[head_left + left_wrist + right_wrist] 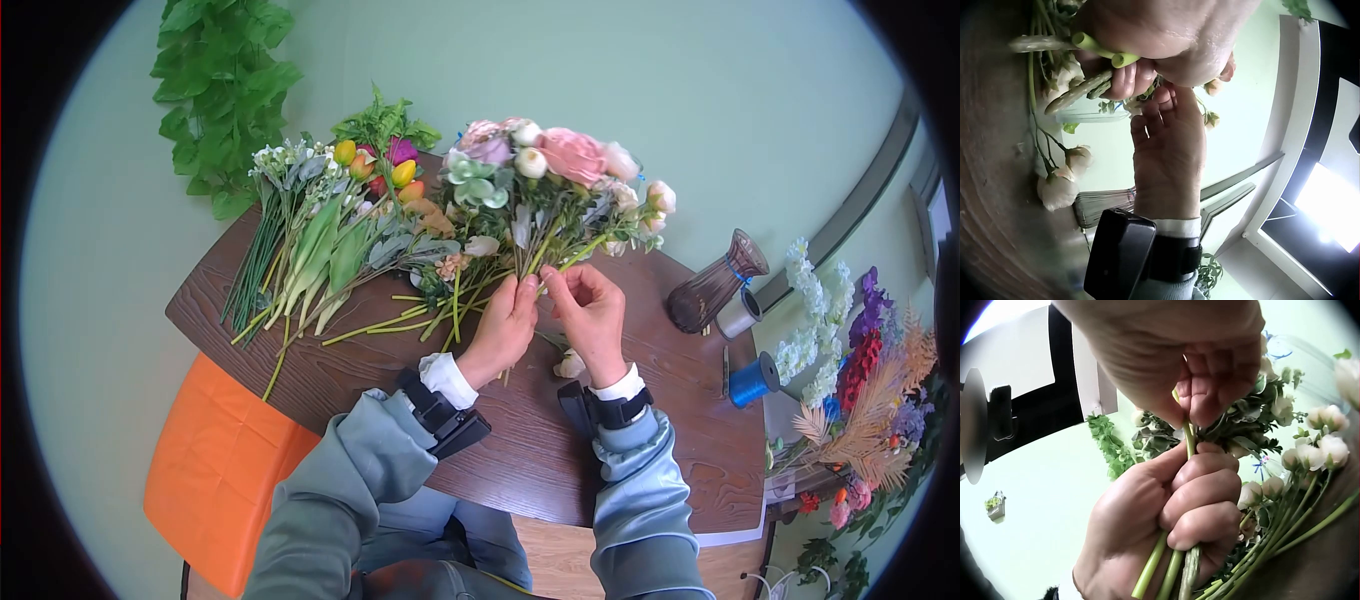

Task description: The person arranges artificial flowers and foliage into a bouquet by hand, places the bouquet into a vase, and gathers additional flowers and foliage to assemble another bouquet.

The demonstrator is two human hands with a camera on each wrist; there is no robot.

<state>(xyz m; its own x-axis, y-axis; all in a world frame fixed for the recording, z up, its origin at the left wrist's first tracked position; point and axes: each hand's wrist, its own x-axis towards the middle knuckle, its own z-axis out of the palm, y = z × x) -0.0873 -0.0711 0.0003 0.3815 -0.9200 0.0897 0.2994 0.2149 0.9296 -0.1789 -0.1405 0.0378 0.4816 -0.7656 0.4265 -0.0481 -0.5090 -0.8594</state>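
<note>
My left hand [497, 335] grips a bundle of green stems below a bouquet with a pink rose [572, 155], white buds and grey-green leaves. In the right wrist view its fingers curl round the stems [1150, 565], whose cut ends stick out under the fist. Just above it, my right hand [592, 315] pinches one green stem [1190, 439] between thumb and fingers. The bouquet heads lean away over the far side of the table. Close to my right wrist a white flower [570, 364] lies on the wood.
Tulips [403, 173] and other loose stems lie on the left of the dark table [640, 450]. To the right stand a ribbed glass vase [715, 283], a silver spool [739, 315] and a blue spool [752, 381]. More flowers [868, 370] are beyond; an orange seat [225, 465] sits front left.
</note>
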